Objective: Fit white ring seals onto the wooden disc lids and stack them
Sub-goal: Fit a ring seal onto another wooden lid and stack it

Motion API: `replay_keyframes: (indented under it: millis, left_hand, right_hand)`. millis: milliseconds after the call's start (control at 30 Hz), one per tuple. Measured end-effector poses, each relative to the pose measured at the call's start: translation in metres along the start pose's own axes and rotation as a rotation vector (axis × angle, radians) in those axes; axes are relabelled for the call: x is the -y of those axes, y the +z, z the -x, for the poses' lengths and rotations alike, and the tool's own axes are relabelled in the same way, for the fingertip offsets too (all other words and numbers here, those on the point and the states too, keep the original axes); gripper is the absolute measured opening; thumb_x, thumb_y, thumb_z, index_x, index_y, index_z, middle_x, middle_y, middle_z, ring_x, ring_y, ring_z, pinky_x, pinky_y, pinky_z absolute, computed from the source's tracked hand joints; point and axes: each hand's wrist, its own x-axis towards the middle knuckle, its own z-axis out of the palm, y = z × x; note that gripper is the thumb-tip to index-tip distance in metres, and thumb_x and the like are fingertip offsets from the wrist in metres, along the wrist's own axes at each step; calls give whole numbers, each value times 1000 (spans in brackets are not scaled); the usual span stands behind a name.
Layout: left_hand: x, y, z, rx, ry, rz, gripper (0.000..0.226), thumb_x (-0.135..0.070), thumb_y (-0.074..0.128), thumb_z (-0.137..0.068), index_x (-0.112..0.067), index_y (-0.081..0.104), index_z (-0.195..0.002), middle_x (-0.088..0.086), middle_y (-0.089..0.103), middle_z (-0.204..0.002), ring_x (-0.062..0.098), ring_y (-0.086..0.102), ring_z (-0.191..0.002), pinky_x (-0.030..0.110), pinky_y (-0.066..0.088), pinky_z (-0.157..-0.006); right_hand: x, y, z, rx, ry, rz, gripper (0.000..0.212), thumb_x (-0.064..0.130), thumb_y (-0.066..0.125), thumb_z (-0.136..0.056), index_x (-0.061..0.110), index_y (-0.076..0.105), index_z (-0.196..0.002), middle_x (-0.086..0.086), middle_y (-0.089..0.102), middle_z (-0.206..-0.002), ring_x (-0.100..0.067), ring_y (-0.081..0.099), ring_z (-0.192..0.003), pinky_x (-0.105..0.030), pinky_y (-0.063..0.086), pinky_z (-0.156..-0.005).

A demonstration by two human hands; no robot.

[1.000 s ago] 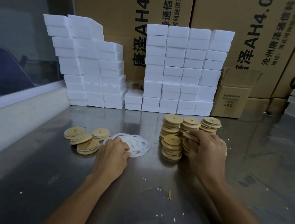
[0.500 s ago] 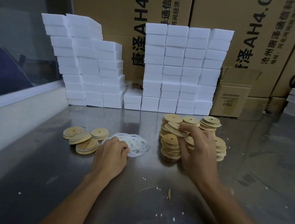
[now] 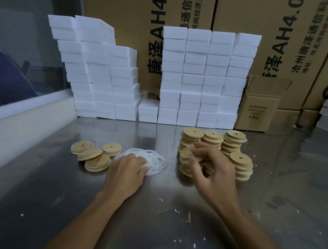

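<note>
A steel table point(image 3: 43, 203) seen from above, with both of a person's forearms reaching onto it. Along the back, two walls of white foam blocks point(image 3: 204, 77) are stacked against large printed cardboard cartons point(image 3: 257, 34), with a small open cardboard box point(image 3: 257, 109) at the right end of the blocks. White crumbs dot the tabletop, and a sliver of wood point(image 3: 189, 217) lies between the forearms. At the left sits a loose group of wooden disc lids with white seals fitted point(image 3: 95, 155), overlapping one another. Just right of them lies a flat heap of white ring seals point(image 3: 156, 160). Further right stand several stacks of bare wooden discs point(image 3: 232, 144), each disc with a small centre hole, crowded close together. The left hand point(image 3: 126, 171) lies palm down on the near edge of the ring heap, fingers curled, fingertips on the rings; whether it pinches one cannot be told. The right hand point(image 3: 213, 169) is raised in front of the stacks and hides some of them; its thumb and fingers pinch a single wooden disc point(image 3: 188, 150), held tilted above the front left stack.
</note>
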Motion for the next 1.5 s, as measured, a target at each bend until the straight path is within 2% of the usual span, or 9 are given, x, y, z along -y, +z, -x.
replay_keyframes:
  millis: [300, 533, 633, 733, 833, 967, 1200, 1433, 1500]
  left_hand:
    - [-1, -3, -4, 75, 12, -6, 16, -33, 60, -92, -23, 72, -89, -3, 62, -93, 20, 57, -89, 31, 38, -71]
    - [-8, -9, -4, -32, 37, 72, 15, -19, 54, -97, -10, 62, -87, 3, 52, -91, 24, 51, -85, 38, 43, -70]
    - [-15, -13, -2, -67, 11, 324, 20, -9, 51, -97, -17, 50, -78, -4, 53, -78, 8, 51, -77, 22, 38, -65]
    - [-28, -16, 0, -74, -71, 608, 26, -1, 51, -96, -18, 54, -76, -9, 57, -70, -2, 54, -72, 9, 37, -61]
    - [-40, -20, 0, -86, -171, 836, 24, -4, 53, -95, -21, 60, -80, -10, 60, -64, 3, 56, -60, 14, 43, -60]
    - [-52, -24, 0, -63, -206, 1061, 18, -2, 53, -96, -13, 63, -85, 1, 64, -64, 14, 59, -47, 28, 54, -51]
    - [-60, -22, 4, -51, -257, 1133, 10, -10, 57, -96, -11, 63, -88, -5, 67, -68, 21, 70, -57, 52, 60, -65]
    - [-63, -21, 6, -97, -287, 1049, 11, -12, 63, -92, -18, 65, -82, 7, 63, -86, 19, 65, -72, 24, 53, -46]
    - [-64, -22, 6, -46, -320, 1137, 8, -13, 68, -89, -16, 65, -82, 6, 65, -89, 15, 67, -78, 27, 56, -50]
  right_hand:
    - [-2, 2, 1, 6, 14, 79, 13, 2, 77, -77, 10, 68, -79, 0, 66, -111, -7, 63, -98, -16, 47, -82]
    - [-5, 1, 1, -7, 74, 81, 15, 1, 74, -77, 15, 71, -84, 1, 67, -111, -15, 64, -101, -37, 54, -84]
    - [-7, 2, 0, 4, 59, 86, 22, 1, 74, -79, 21, 67, -86, 15, 64, -83, -8, 61, -76, -24, 51, -69]
    - [-10, 3, 0, 12, 55, 47, 23, -3, 71, -82, 20, 70, -89, 15, 66, -87, -5, 62, -84, -16, 48, -72]
    - [-9, 4, 1, 35, 70, -1, 22, -5, 69, -84, 16, 73, -91, 5, 70, -95, -3, 63, -96, -10, 46, -79]
    - [-1, 6, 2, 81, 182, -205, 15, 1, 64, -88, 10, 75, -89, 2, 71, -94, -11, 67, -86, -17, 52, -65]
    - [15, 7, 3, 157, 194, -396, 28, 31, 63, -89, 5, 72, -86, -4, 71, -83, -11, 64, -74, -16, 47, -64]
    - [10, 10, 4, 150, 215, -348, 4, 14, 68, -89, 15, 70, -86, 9, 71, -80, -1, 64, -72, -13, 47, -63]
    - [9, 11, 4, 133, 208, -339, 5, 19, 67, -90, 16, 70, -87, 11, 70, -80, -1, 64, -72, -12, 47, -62]
